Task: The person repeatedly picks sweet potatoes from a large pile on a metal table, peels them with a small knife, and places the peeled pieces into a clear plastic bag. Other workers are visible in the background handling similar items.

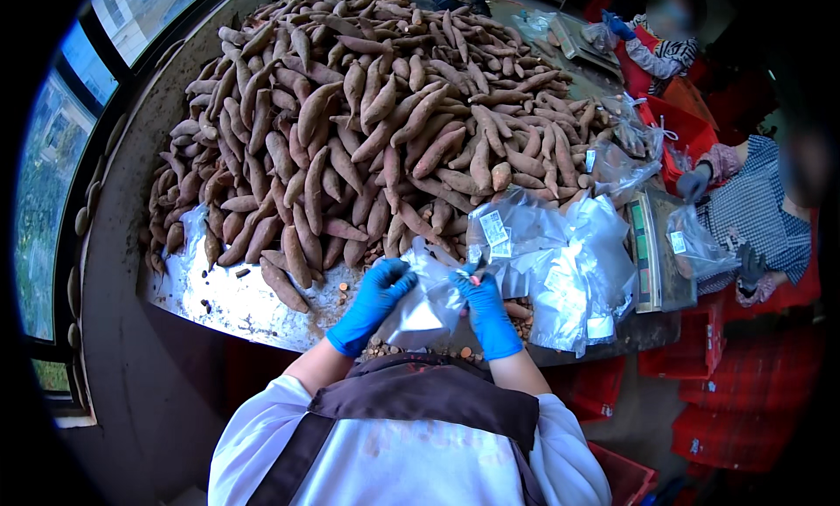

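Note:
Between my two blue-gloved hands is a clear plastic bag (423, 309) with a white label-like patch on its lower part. My left hand (380, 296) pinches its upper left edge. On the other side my right hand (484, 309) grips the bag's right edge, and something small and pink-red, possibly a tool handle, shows at its fingers. A large heap of sweet potatoes (367, 125) rises just beyond my hands. Right of my right hand lies a pile of clear plastic bags (571, 270), some bearing printed labels.
A weighing scale (646, 257) stands at the table's right, beside a co-worker in a checked garment (755, 204) handling a filled bag (699, 243). Farther back are another scale (584, 43) and another worker's blue glove (617, 26). Red crates (735, 434) stack below right. Cut root ends litter the near edge.

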